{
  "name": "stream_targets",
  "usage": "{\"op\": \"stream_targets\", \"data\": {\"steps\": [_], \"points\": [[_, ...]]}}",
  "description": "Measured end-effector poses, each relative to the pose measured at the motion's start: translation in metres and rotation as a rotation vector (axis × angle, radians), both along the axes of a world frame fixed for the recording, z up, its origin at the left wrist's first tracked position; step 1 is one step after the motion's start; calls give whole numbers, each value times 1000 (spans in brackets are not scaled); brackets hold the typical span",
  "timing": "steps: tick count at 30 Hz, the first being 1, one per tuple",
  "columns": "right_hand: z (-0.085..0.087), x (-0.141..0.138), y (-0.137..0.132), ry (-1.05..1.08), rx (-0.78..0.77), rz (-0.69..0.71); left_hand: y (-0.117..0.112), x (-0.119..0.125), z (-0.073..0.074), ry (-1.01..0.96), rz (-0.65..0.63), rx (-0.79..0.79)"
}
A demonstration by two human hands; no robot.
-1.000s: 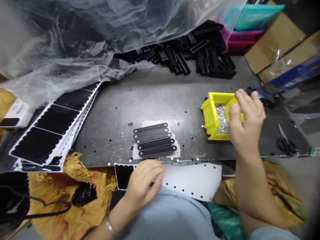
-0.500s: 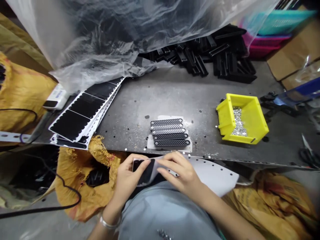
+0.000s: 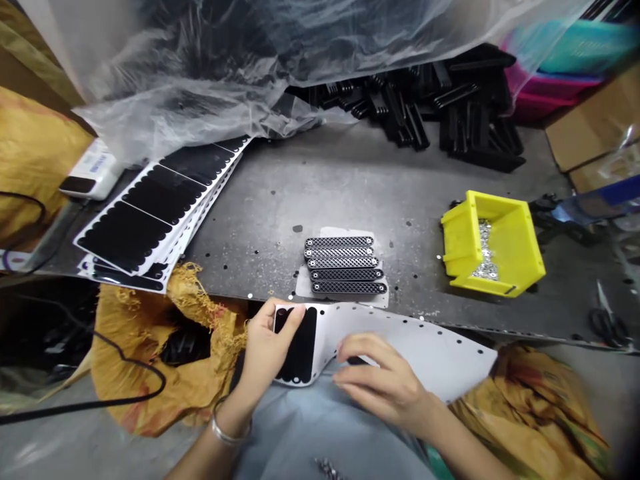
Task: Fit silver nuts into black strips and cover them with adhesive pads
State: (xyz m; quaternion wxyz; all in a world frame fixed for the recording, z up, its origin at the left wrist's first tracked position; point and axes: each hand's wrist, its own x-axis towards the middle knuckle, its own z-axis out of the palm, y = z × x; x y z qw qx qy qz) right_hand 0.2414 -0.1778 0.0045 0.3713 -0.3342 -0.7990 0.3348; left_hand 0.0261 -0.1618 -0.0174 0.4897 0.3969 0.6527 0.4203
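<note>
My left hand (image 3: 267, 343) grips the left end of a white sheet of black stickers (image 3: 300, 347), its thumb pressed on top beside the black scalloped panel. The rest of the sheet curves away to the right, pale with black dots along its edges. My right hand (image 3: 380, 380) hovers over the sheet's lower edge, fingers bent and thumb apart from them. A small dark patch shows between those fingers; I cannot tell what it is. On the table just beyond lie several black patterned strips (image 3: 345, 263) with holes at their ends, side by side on a pale sheet.
A yellow bin (image 3: 520, 260) of small metal parts stands right, with scissors (image 3: 607, 320) beyond it. More sticker sheets (image 3: 145, 207) are stacked left. Black plastic parts (image 3: 480, 113) pile up at the back near plastic film (image 3: 200, 113). An open yellow sack (image 3: 125, 360) sits below the table edge.
My right hand has moved down and right, away from the black panel, and its fingers have parted. More of the panel now shows. The left hand keeps its hold. The view has shifted slightly.
</note>
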Motion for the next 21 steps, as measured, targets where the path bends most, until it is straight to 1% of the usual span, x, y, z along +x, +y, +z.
{"op": "stream_targets", "data": {"steps": [2, 3, 5, 7, 8, 9, 10, 11, 12, 13, 14, 15, 16, 17, 18, 19, 21], "points": [[-3, -3, 5, -65, -18, -114, 2, 0, 2, -13, -66, -11], [-6, -6, 10, -100, -2, -172, 2, 2, 4, -26, -93, -13], [-10, -12, 17, -150, 65, -225, 4, 5, 7, -47, -120, -13], [-10, -13, 20, -166, 162, -192, 6, 6, 7, -50, -114, -19], [-8, -12, 18, -161, 185, -141, 6, 6, 6, -49, -104, -27], [-5, -9, 16, -137, 166, -71, 7, 4, 3, -43, -94, -34], [0, -5, 13, -90, 80, 8, 7, 1, -1, -29, -85, -40], [5, 0, 10, -4, -69, 71, 8, -3, -4, -4, -80, -41], [11, 4, 8, 123, -259, 109, 8, -7, -7, 34, -90, -33], [16, 9, 9, 278, -455, 115, 9, -12, -10, 78, -118, -18], [20, 12, 11, 432, -617, 87, 10, -16, -11, 121, -160, 2], [23, 15, 16, 546, -715, 32, 11, -20, -10, 157, -211, 24], [24, 16, 24, 580, -736, -39, 12, -23, -9, 180, -259, 44], [24, 15, 32, 521, -685, -113, 14, -24, -7, 190, -295, 58], [23, 13, 42, 381, -580, -180, 17, -25, -4, 194, -311, 66], [21, 9, 51, 199, -437, -232, 20, -25, -1, 200, -307, 73], [14, 0, 66, -127, -115, -256, 27, -22, 4, 234, -274, 87]]}}
